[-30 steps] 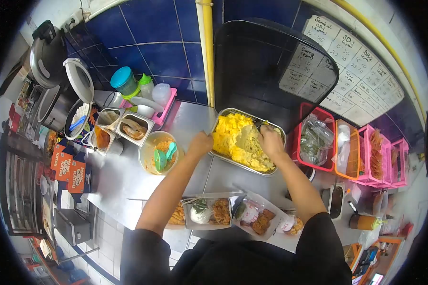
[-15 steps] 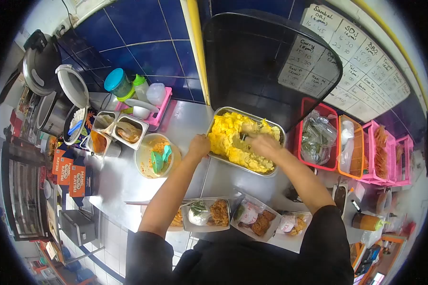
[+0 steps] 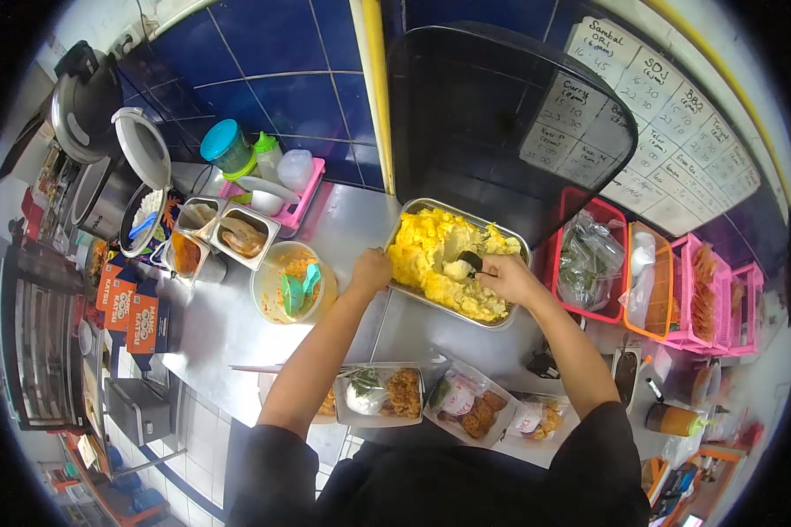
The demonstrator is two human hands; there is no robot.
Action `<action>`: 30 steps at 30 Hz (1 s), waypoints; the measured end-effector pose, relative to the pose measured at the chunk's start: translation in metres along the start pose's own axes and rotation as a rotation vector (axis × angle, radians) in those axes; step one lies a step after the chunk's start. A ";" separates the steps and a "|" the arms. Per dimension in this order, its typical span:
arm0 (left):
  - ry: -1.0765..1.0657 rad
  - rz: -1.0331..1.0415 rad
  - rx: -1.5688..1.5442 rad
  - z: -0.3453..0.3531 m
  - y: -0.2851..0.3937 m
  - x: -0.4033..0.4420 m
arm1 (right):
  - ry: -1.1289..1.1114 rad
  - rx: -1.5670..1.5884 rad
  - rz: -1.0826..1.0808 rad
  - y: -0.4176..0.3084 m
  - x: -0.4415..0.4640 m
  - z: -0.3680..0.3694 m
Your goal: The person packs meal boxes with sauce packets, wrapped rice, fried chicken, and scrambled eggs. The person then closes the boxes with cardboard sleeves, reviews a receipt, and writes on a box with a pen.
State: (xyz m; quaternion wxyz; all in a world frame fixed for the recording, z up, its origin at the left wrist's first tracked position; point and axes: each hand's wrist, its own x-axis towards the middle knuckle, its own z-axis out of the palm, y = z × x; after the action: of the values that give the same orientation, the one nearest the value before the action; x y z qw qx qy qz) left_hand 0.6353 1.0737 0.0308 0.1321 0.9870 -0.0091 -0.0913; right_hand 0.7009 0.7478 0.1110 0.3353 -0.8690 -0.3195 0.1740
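Two hands mid-frame: your left hand (image 3: 372,270) curls at the left rim of the steel pan (image 3: 446,308), grip hard to tell; yellow mash (image 3: 413,246) fills it; now the blur's gone, pale mash (image 3: 456,270) gathered at the black scoop (image 3: 472,261), your right hand's (image 3: 507,277) fingers clamped on that.

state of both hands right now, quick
Left hand: closed, apparently gripping the left edge of the metal tray.
Right hand: closed, holding a black utensil over the yellow food.
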 end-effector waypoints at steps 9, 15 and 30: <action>-0.036 -0.249 -0.419 0.013 -0.005 0.009 | -0.259 0.340 0.137 0.007 0.018 0.016; -0.019 -0.288 -0.576 0.009 -0.012 0.012 | -0.292 0.745 0.359 0.027 0.010 0.009; 0.573 -0.148 -1.005 -0.148 0.109 -0.132 | 0.657 1.051 0.550 -0.106 -0.328 -0.035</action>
State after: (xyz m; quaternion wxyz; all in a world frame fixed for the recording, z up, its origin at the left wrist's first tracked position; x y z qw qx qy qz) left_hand 0.5337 1.0129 0.2234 0.5745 0.7867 0.1404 0.1771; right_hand 0.4309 0.5715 0.2383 0.7365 -0.6480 0.1586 0.1121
